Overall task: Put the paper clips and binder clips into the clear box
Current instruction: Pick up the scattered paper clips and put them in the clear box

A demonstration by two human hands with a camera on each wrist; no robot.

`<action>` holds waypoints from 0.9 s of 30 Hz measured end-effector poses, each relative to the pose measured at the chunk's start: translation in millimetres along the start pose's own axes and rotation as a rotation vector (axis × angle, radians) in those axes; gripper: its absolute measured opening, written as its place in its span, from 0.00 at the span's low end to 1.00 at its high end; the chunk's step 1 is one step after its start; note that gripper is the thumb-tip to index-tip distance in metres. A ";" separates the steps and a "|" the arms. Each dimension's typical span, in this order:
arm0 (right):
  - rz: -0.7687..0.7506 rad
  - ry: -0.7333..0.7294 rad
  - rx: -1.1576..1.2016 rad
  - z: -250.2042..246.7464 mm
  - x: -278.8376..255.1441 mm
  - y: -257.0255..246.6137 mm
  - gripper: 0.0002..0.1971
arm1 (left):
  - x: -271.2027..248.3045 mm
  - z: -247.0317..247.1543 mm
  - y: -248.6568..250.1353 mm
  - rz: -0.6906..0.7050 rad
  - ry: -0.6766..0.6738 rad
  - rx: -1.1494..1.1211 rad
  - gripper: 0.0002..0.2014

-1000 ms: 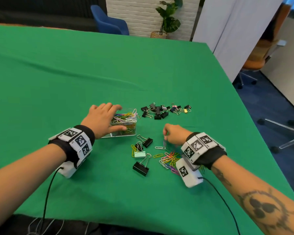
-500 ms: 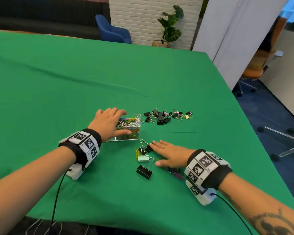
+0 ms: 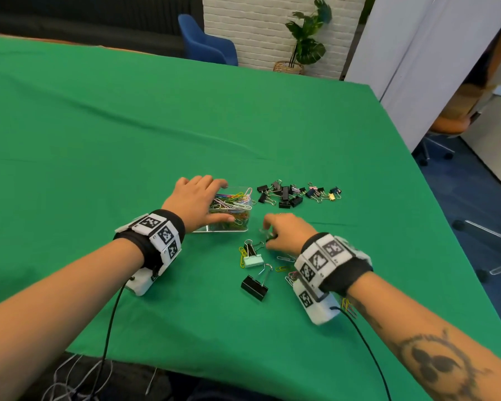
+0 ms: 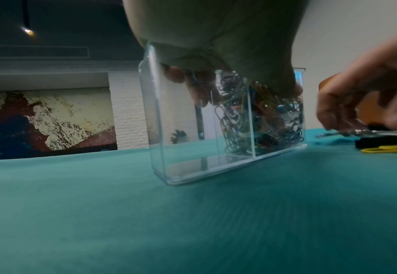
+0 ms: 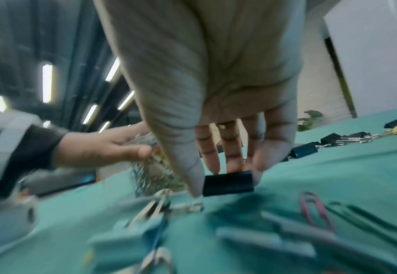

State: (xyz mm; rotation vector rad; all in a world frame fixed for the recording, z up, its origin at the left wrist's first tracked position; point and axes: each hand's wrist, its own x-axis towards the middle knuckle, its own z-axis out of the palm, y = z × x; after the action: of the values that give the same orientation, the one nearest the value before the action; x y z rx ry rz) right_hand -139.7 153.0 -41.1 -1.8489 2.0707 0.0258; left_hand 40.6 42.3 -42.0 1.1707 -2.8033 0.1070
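Note:
The clear box (image 3: 223, 228) stands on the green cloth, its right compartment packed with coloured paper clips (image 3: 232, 199). In the left wrist view the box's (image 4: 187, 152) left compartment looks empty. My left hand (image 3: 206, 202) grips the box from the left, thumb on the near wall and fingers over the far rim. Just right of the box, my right hand (image 3: 272, 234) pinches a small black binder clip (image 5: 229, 184) between thumb and fingers, low over the cloth.
Near my right hand lie a mint binder clip (image 3: 253, 261), a large black binder clip (image 3: 254, 287), a small black clip with yellow paper clips (image 3: 249, 248) and loose paper clips (image 3: 285, 259). A pile of binder clips (image 3: 295, 193) lies right of the box. The table edge runs along the right.
My right hand lay flat on the cloth half a second ago; now its fingers are curled round a black binder clip, nearer the box. The left hand keeps its hold on the box.

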 end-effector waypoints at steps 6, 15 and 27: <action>-0.012 0.111 -0.100 -14.1 11.8 -1.1 0.21 | 1.7 2.7 0.0 0.012 0.015 -0.005 0.45; -0.066 -0.149 0.098 7.3 3.5 -16.9 0.20 | 2.8 5.4 -0.9 0.020 0.036 -0.008 0.47; 0.049 -0.094 0.355 -16.8 20.2 5.0 0.10 | 3.6 7.1 -2.4 0.019 0.051 -0.004 0.45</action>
State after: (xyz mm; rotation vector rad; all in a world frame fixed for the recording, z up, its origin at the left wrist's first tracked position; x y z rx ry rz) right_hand -150.3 130.1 -32.1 -1.5526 1.9113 -0.2242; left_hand 39.3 37.3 -48.5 1.1240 -2.7692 0.1303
